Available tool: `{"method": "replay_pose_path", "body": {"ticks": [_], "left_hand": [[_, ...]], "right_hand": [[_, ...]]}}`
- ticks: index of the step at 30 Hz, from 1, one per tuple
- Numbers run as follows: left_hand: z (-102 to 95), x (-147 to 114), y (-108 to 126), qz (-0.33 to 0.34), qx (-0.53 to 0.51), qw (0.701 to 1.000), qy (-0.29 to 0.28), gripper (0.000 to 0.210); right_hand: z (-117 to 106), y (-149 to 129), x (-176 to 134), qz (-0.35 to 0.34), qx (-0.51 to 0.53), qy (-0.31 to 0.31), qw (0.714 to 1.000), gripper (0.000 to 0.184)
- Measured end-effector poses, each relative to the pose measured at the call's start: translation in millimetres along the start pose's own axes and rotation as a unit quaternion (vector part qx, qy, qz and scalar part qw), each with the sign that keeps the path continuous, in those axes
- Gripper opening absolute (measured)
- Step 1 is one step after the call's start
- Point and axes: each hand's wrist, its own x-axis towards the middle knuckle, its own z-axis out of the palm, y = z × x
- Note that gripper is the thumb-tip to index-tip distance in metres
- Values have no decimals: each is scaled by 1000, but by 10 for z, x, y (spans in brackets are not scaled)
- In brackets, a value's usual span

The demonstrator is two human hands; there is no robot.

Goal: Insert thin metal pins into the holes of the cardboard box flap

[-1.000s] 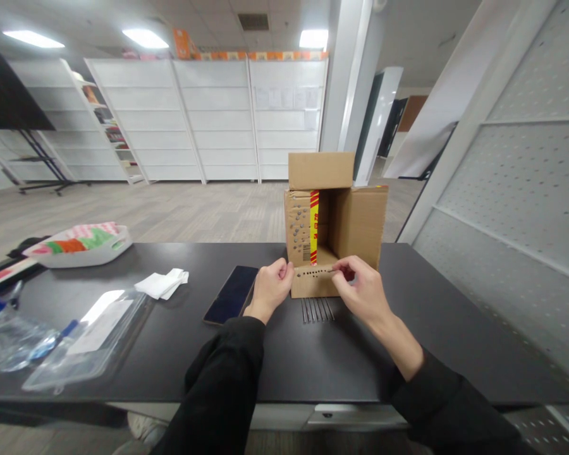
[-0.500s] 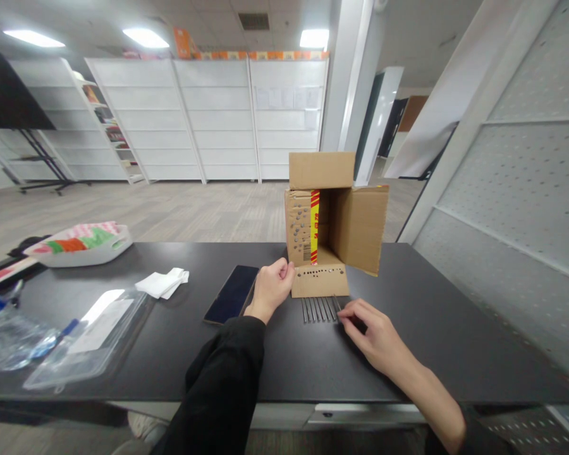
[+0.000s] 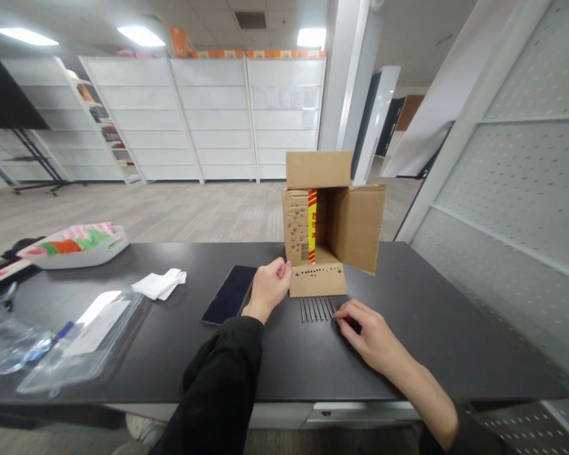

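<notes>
An open cardboard box [image 3: 298, 249] stands on the dark table, its lower flap folded down toward me. Small dark holes run across that lower flap [image 3: 317, 287]. In front of it lie several thin metal rods [image 3: 314, 309], side by side. My right hand [image 3: 367, 332] pinches the rod at the right end of this row between thumb and forefinger, its tip partly covered. My left hand [image 3: 270, 287] is closed, fingertips touching the box's front left corner by the flap. Whether it grips the cardboard or something small is hidden.
A black phone [image 3: 230, 294] lies left of my left hand. Farther left are folded white tissues [image 3: 159, 284], a clear plastic case [image 3: 85, 341], a water bottle [image 3: 9, 344] and a white basket [image 3: 76, 253] with colourful cloth. The box's side flap [image 3: 363, 230] sticks out rightward.
My right hand has shifted slightly, bringing the pinched rod closer into line with the row. My left hand stays at the box corner. The whole view has drifted a little.
</notes>
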Motion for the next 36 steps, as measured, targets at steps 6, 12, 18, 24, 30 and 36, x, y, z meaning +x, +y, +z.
{"method": "replay_pose_path", "body": {"ticks": [6,12,18,24,30,36], "left_hand": [[-2,0,5,3,-1,1000,0,40],[3,1,-7,5,-3,1000,0,39],[6,1,-10,3,-4,1000,0,40],[5,2,-12,4,0,1000,2,39],[-1,1,1,0,-1,1000,3,39],[-2,-1,3,2,-1,1000,1,40]], "right_hand": [[0,-1,14,1,-8,-2,1000,15],[5,10,15,8,-3,-7,1000,15],[12,13,16,13,-4,-12,1000,14],[14,9,17,14,-2,-13,1000,15],[0,-18,33,20,-7,-11,1000,14],[0,-18,27,26,-13,-10,1000,13]]}}
